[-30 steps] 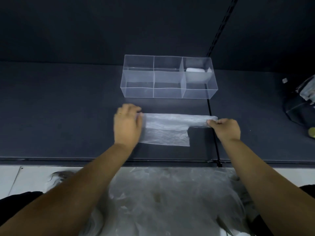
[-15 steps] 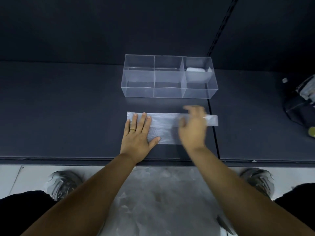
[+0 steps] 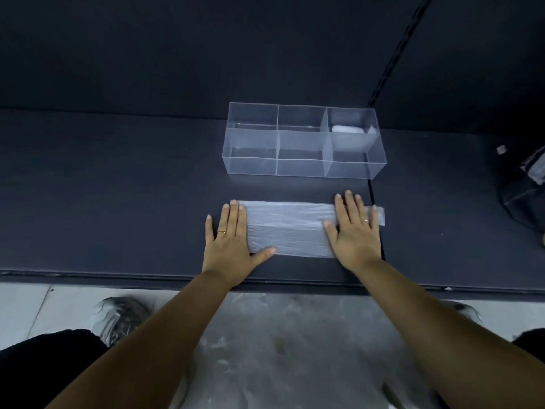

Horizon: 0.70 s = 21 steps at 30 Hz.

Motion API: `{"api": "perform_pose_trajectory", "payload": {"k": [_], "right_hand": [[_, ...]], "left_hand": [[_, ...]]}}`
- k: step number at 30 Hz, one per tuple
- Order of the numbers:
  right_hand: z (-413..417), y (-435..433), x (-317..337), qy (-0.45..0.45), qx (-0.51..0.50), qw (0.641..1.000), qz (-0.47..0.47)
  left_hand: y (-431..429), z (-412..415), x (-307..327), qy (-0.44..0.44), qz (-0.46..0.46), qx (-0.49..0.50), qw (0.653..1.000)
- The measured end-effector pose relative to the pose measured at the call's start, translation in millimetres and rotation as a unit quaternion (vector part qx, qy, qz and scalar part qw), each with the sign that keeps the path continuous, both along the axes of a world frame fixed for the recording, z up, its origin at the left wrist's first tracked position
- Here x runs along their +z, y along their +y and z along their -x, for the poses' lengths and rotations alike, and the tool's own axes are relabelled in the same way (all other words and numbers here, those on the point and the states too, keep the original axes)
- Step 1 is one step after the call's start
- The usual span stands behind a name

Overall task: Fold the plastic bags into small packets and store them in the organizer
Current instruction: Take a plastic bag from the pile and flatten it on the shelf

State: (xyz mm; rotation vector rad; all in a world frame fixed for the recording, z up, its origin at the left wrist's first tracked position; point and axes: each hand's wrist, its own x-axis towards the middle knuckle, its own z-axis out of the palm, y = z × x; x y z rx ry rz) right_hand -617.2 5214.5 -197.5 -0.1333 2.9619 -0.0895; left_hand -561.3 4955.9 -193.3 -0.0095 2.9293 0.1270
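Both hands lie flat with fingers straight, the left hand (image 3: pixel 230 240) on one end of the plastic bag (image 3: pixel 289 228) and the right hand (image 3: pixel 355 234) on the other, likely pressing air out and setting the crease. The bag lies on the tabletop (image 3: pixel 118 187) just in front of the organizer (image 3: pixel 298 166), a translucent, crinkled strip with a narrow tab poking past the right hand

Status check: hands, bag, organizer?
Both flat: left hand, right hand pressing folded bag. Behind it the organizer, one packet at right end. Nothing blocking.
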Motion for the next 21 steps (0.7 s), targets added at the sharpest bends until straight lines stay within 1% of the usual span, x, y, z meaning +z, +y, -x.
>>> {"api": "perform_pose_trajectory", "payload": {"k": [2, 4, 6, 7, 8, 10, 12, 13, 15, 16, 19, 21], "right_hand": [[1, 7, 6, 0.01, -0.024, 0.999, -0.02], [-4, 9, 17, 0.069, -0.045, 0.997, -0.003], [-15, 7, 29, 0.146, -0.033, 0.987, 0.064], [-25, 7, 34, 0.163, -0.013, 0.981, 0.107], [-35, 6, 36, 0.152, 0.008, 0.977, 0.147], [-55, 5, 36, 0.098, 0.04, 0.977, 0.185], [-66, 6, 31, 0.068, 0.033, 0.976, 0.205], [-68, 6, 31, 0.065, 0.017, 0.973, 0.219], [-64, 1, 34, 0.063, -0.008, 0.968, 0.241], [-60, -2, 35, 0.06, -0.011, 0.97, 0.237], [-49, -8, 39, 0.017, 0.013, 0.986, 0.167], [-47, -5, 45, -0.024, 0.021, 0.988, 0.153]], "left_hand": [[-6, -2, 2, -0.012, -0.002, 0.004, 1.0], [-11, -4, 5, -0.024, -0.012, 0.006, 1.0], [-12, -8, 9, -0.01, -0.038, 0.009, 0.999], [-11, -11, 12, 0.014, -0.048, -0.005, 0.999], [-8, -14, 15, 0.037, -0.055, -0.032, 0.997], [3, -19, 18, 0.055, -0.087, -0.103, 0.989], [17, -22, 18, 0.046, -0.119, -0.157, 0.979], [23, -22, 17, 0.04, -0.127, -0.165, 0.977], [30, -23, 16, 0.04, -0.146, -0.15, 0.977], [32, -23, 16, 0.043, -0.156, -0.137, 0.977], [37, -22, 16, 0.056, -0.168, -0.097, 0.979], [40, -21, 16, 0.066, -0.173, -0.08, 0.979]]}}
